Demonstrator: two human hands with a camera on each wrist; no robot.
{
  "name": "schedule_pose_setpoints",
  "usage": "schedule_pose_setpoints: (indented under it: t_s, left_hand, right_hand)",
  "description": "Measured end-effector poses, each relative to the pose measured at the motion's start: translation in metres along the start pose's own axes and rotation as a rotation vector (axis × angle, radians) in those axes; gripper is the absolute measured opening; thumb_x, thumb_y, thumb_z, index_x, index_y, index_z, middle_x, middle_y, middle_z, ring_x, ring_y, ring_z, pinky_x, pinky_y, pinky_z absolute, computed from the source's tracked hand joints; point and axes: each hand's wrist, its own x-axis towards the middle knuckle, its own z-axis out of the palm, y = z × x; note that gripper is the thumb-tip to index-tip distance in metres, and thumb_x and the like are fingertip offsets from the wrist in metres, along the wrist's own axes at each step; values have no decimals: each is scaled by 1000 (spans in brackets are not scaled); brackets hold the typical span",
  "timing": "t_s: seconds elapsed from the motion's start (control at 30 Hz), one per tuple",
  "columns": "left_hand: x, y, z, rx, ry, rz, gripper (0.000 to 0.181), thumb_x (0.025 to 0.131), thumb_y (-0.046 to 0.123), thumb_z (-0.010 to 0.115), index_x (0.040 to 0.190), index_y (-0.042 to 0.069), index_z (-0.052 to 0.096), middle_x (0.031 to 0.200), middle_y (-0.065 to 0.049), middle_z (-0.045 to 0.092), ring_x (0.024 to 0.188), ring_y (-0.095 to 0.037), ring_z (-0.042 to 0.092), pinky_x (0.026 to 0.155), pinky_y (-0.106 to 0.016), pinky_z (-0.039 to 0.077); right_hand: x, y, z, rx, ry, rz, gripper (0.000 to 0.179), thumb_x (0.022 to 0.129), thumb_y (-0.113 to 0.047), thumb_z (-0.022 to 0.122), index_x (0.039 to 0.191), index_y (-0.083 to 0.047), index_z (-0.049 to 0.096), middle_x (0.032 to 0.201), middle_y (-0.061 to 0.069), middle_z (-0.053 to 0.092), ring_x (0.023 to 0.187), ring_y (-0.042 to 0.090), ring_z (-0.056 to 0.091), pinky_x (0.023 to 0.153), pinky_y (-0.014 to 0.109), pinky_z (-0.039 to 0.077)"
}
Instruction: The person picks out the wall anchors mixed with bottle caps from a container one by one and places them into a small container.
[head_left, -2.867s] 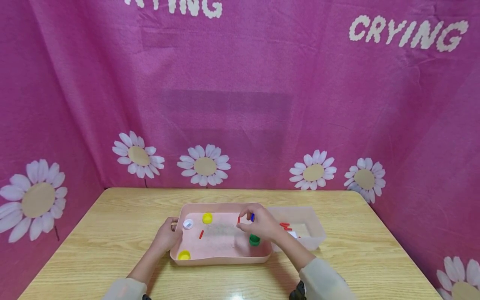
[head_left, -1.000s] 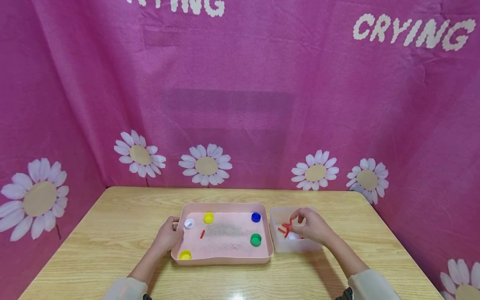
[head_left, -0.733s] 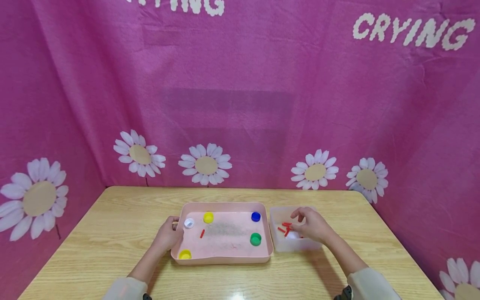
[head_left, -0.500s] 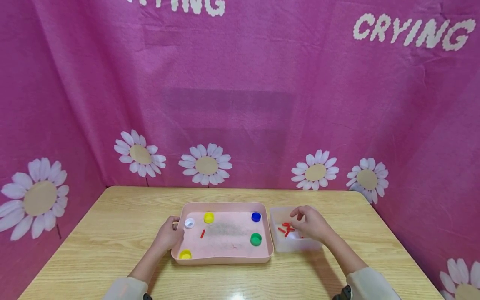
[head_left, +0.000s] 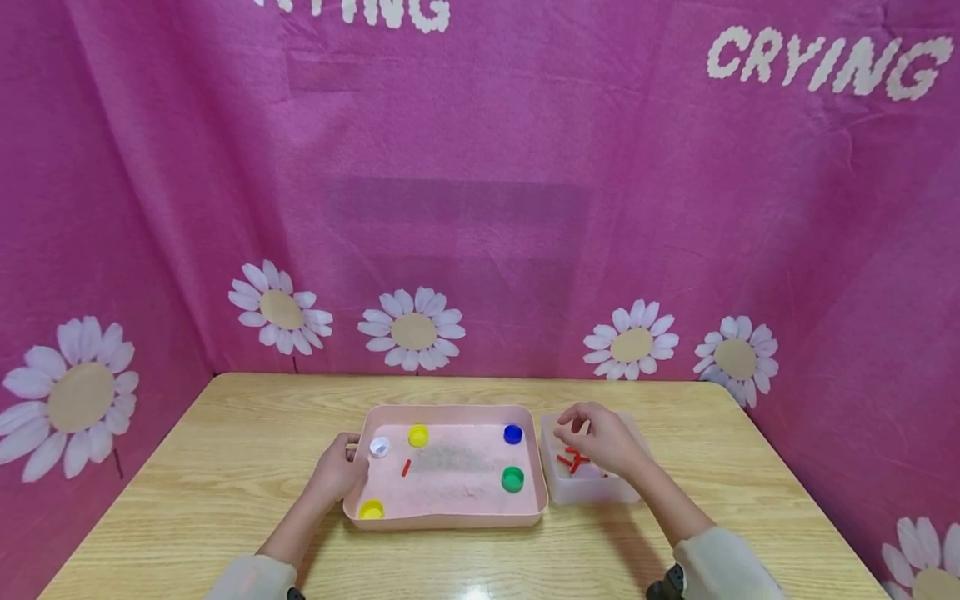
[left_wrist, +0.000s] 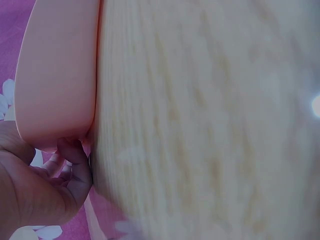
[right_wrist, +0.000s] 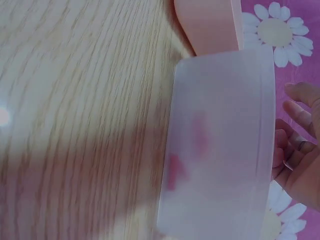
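My left hand (head_left: 337, 471) grips the left end of the pink tray (head_left: 442, 521); in the left wrist view the fingers (left_wrist: 75, 165) curl at the tray's end wall. My right hand (head_left: 603, 437) hovers over the translucent box (head_left: 596, 492), its fingers loosely bent and nothing visible between them. Several short red sticks (head_left: 574, 460) lie in the box, and they show blurred through its wall in the right wrist view. A single red stick (head_left: 406, 468) lies in the tray.
Bottle caps sit in the tray: white (head_left: 380, 447) and yellow (head_left: 417, 435) at the back left, another yellow cap (head_left: 371, 509) at the front left, a blue cap (head_left: 513, 434) and a green cap (head_left: 513, 479) on the right. The wooden table (head_left: 255, 433) meets a pink curtain behind.
My right hand carried a red stick from over the tray to the box and let it go. Now it has risen slightly and shifted left. The left hand has stayed on the tray.
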Motion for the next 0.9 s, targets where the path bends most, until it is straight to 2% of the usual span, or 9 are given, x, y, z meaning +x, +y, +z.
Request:
schedule_pose_setpoints:
  t_s: [0.2, 0.37, 0.53, 0.73, 0.9]
  left_hand:
    - [1, -2, 0, 10, 6, -2, 44, 84, 3, 48, 126, -8, 41, 96, -21, 58, 79, -23, 58, 63, -29, 51]
    - [0, -1, -1, 8, 6, 7, 43, 84, 2, 48, 125, -8, 41, 96, -21, 58, 79, -23, 59, 63, -29, 51]
    - [1, 0, -2, 8, 6, 12, 43, 84, 2, 48, 125, -8, 41, 96, -21, 57, 79, -23, 58, 63, -29, 51]
    - [0, -1, -1, -9, -4, -11, 43, 85, 2, 47, 126, -7, 40, 99, -22, 56, 81, -23, 58, 64, -29, 51]
    - [1, -2, 1, -2, -6, -7, 43, 85, 2, 48, 127, -8, 40, 102, -24, 57, 84, -24, 59, 67, -30, 53]
  right_hand:
    - [4, -11, 10, 65, -8, -21, 17, 83, -22, 68, 95, -10, 66, 82, 5, 56, 62, 14, 46, 52, 25, 42]
    - [7, -21, 18, 72, -4, -69, 16, 83, -18, 68, 94, -8, 67, 80, 5, 56, 60, 13, 45, 51, 24, 40]
    - [12, -32, 28, 82, -16, -89, 15, 83, -22, 69, 94, -11, 68, 79, 2, 55, 62, 12, 45, 52, 23, 40]
    - [16, -46, 42, 115, -31, -134, 12, 82, -23, 70, 88, -13, 67, 80, 1, 56, 67, 12, 46, 57, 22, 41]
    - [16, -55, 56, 122, -45, -164, 12, 81, -23, 70, 87, -14, 66, 80, -1, 57, 69, 11, 49, 61, 22, 42]
